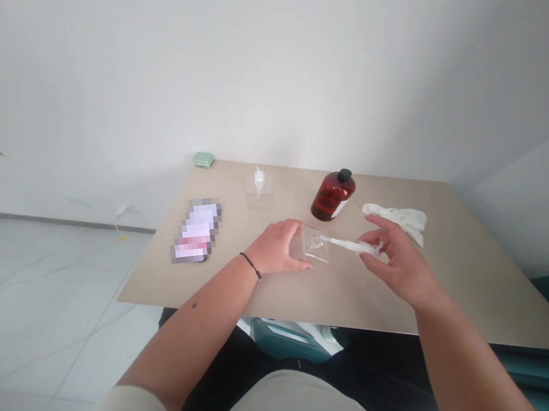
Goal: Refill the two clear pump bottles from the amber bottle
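Note:
My left hand (279, 247) is wrapped round a clear square bottle (314, 251), thumb and fingers on opposite sides. The bottle is tilted over toward the right. In my right hand (398, 258) is a white pump head (364, 247), pinched between thumb and fingers, its thin tube pointing left. The tube's end meets the bottle's neck area; I cannot tell whether it is inside. Just beyond my hands stands a dark red-brown bottle (328, 196) with a black cap. A crumpled white tissue (411, 219) lies behind my right hand.
A second clear square bottle (260, 198) with a white pump top stands farther back on the beige table (363, 297). To the left lies a phone (196, 232), its screen blurred. A small green case (203, 160) sits at the back-left corner by the wall.

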`<state>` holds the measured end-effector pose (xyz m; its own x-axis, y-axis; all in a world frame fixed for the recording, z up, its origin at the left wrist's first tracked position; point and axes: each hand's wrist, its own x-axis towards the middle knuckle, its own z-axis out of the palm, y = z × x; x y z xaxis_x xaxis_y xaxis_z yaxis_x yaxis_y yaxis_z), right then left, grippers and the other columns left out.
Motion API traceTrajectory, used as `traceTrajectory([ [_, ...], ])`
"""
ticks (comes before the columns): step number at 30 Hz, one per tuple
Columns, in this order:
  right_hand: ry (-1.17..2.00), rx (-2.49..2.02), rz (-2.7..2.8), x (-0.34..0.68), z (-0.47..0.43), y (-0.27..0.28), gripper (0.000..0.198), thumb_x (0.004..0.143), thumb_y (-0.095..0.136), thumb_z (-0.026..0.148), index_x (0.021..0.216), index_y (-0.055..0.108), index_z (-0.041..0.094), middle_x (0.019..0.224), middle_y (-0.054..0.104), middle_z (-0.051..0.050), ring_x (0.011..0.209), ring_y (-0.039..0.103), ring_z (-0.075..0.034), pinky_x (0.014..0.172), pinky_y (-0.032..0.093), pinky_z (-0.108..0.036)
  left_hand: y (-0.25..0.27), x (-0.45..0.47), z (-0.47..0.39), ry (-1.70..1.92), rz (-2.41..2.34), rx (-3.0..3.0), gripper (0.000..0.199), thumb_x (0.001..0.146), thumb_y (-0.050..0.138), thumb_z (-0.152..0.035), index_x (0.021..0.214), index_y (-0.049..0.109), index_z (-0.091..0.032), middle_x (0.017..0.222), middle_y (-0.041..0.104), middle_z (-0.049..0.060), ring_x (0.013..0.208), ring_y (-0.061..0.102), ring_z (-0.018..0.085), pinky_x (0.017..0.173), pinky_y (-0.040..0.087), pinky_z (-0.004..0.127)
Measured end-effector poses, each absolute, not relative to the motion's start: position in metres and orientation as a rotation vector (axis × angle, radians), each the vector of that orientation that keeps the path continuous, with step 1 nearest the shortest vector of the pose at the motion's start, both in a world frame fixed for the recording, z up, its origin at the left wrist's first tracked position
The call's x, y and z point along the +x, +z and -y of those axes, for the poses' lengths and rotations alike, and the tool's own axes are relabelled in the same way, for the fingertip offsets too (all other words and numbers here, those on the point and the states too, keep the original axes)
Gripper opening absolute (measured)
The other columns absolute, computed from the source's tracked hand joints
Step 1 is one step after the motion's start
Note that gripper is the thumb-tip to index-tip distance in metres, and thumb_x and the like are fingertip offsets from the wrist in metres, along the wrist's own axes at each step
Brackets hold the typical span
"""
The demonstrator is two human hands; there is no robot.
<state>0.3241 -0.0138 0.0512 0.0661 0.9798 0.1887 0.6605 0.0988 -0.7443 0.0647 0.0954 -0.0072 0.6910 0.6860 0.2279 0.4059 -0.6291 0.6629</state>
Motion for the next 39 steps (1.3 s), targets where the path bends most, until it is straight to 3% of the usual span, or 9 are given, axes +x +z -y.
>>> traceTrajectory([
  [8,0.629,-1.626,1.704,0.322,0.016,0.034,0.061,0.082,0.067,0.032,0.14,0.049,0.026,0.095,0.07,-0.003,0.086,0.065,-0.023,0.086,0.054,-0.043,-0.008,0.066,-0.094,0.648,-0.848,2.296,0.07,0.064,0.09,-0.05,0.116,0.056,-0.019,0.114,0.067,0.012,0.102,0.066,0.033,0.096,0.052,0.051],
  [14,0.667,-1.663,1.69,0.319,0.016,0.025,0.061,0.082,0.066,0.035,0.14,0.05,0.026,0.099,0.07,-0.004,0.085,0.063,-0.022,0.086,0.055,-0.043,-0.008,0.066,-0.093,0.641,-0.863,2.279,0.07,0.063,0.091,-0.048,0.116,0.057,-0.019,0.115,0.067,0.013,0.105,0.066,0.035,0.099,0.051,0.054],
  [26,0.693,-1.649,1.565,0.316,0.018,0.013,0.059,0.082,0.067,0.039,0.139,0.054,0.027,0.1,0.071,-0.005,0.086,0.065,-0.022,0.079,0.056,-0.04,-0.01,0.066,-0.093,0.657,-0.848,2.254,0.071,0.063,0.092,-0.045,0.118,0.057,-0.018,0.117,0.067,0.013,0.108,0.066,0.034,0.099,0.052,0.052],
  [39,0.395,-1.796,1.103,0.398,-0.01,-0.004,0.082,0.067,0.076,0.049,0.141,0.052,0.024,0.094,0.07,-0.004,0.074,0.063,-0.021,0.071,0.053,-0.039,-0.01,0.066,-0.096,0.645,-0.833,2.29,0.075,0.063,0.091,-0.049,0.122,0.058,-0.018,0.119,0.068,0.015,0.108,0.066,0.035,0.1,0.052,0.054],
])
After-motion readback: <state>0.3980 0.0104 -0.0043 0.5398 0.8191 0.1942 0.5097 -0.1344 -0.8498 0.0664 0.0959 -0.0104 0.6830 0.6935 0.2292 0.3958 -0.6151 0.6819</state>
